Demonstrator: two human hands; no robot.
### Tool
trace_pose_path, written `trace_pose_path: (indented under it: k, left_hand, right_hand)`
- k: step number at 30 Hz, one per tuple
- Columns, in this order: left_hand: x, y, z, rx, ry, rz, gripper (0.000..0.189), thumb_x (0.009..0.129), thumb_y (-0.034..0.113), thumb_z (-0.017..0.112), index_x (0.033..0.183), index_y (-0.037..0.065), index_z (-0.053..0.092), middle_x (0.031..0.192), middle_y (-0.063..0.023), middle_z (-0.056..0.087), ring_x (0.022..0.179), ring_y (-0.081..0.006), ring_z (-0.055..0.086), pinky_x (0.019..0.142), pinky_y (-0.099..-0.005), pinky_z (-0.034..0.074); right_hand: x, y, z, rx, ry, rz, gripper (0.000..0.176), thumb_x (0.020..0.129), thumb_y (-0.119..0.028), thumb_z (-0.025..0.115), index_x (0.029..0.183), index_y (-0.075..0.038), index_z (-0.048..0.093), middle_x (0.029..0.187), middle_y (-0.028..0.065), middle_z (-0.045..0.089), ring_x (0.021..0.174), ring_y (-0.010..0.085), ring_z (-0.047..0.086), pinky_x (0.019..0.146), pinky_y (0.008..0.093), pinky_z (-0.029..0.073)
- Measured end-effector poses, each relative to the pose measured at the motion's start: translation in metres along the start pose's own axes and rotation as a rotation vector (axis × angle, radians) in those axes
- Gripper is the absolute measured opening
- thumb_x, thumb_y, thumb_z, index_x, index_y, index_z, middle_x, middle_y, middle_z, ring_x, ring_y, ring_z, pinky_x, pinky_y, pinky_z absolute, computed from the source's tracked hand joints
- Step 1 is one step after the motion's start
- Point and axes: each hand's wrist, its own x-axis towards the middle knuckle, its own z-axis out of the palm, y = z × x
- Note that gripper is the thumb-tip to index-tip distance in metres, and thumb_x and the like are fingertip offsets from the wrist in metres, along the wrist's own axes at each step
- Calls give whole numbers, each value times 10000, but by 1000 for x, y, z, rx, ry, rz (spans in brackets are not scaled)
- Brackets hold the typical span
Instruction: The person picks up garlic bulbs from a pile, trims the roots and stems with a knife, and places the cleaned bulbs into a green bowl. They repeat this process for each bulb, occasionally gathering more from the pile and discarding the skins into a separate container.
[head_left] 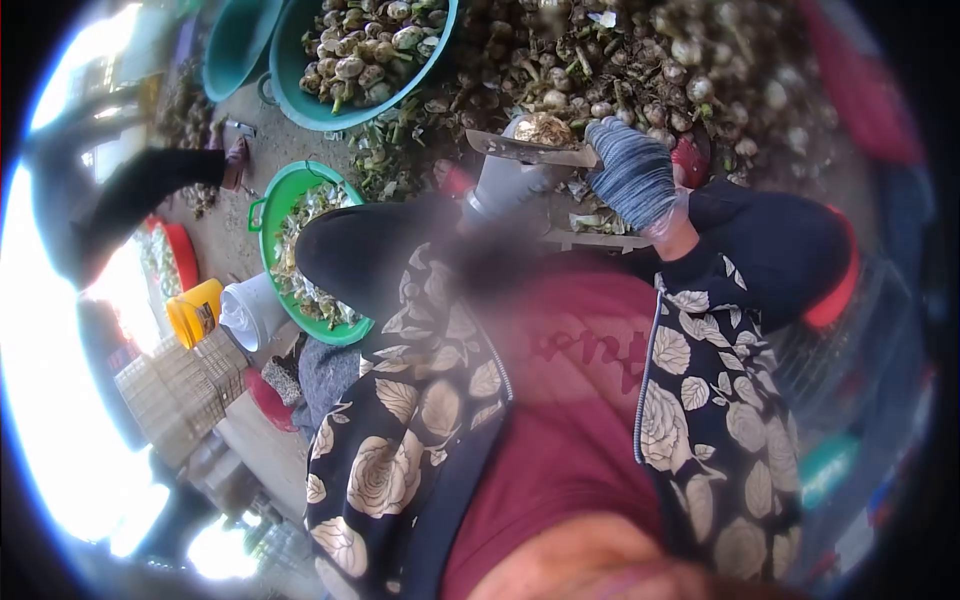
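Observation:
My right hand (632, 175), in a grey-blue striped knit glove, is closed around a knife. The knife's wide blade (530, 149) points left, its dark metal marked with lighter patches. My left hand (505, 185), in a pale glove, is partly blurred and lies below the blade. At its fingertips a garlic bulb (543, 129) sits just beyond the blade, its cut or root side facing up. My left fingers are partly hidden by the knife, but they appear closed on the bulb.
A big heap of garlic (640, 75) lies ahead. A teal tub (285, 95) holds garlic bulbs; a green basin (268, 235) holds trimmings. White (252, 310) and yellow (194, 312) buckets stand at left. Another person's dark-clad leg (165, 185) is at far left.

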Motion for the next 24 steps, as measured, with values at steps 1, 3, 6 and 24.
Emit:
trace_pose_path:
  k: [1, 3, 6, 24]
  left_hand:
    - [-6, 5, 8, -181, 13, 29, 410, 721, 148, 717, 1067, 30, 532, 1013, -58, 604, 903, -130, 573, 804, -282, 464]
    - [-13, 16, 21, -55, 93, 65, 397, 716, 136, 715, 1053, 30, 532, 1002, -55, 604, 896, -124, 571, 797, -277, 462]
    - [-21, 29, 36, -24, 145, 51, 361, 707, 99, 689, 1027, 19, 543, 970, -46, 598, 876, -112, 564, 782, -266, 456]
    - [-6, 9, 33, 1502, -424, 633, 198, 673, 174, 562, 859, 118, 598, 993, -37, 562, 994, -228, 525, 878, -359, 394]
  right_hand:
    - [-3, 2, 3, 14, 33, -14, 279, 673, -145, 625, 931, -44, 590, 848, 153, 595, 795, 313, 595, 676, 405, 481]
    - [-9, 6, 8, 52, 91, -65, 334, 678, -151, 624, 984, -19, 590, 891, 160, 605, 819, 313, 598, 700, 399, 485]
    - [-17, 11, 17, 119, 38, 23, 348, 681, -148, 624, 1001, -15, 591, 925, 163, 609, 856, 307, 597, 736, 393, 485]
    - [-1, 26, -13, 81, -127, 133, 221, 734, -209, 632, 850, -33, 566, 755, 171, 578, 725, 333, 585, 660, 401, 472]
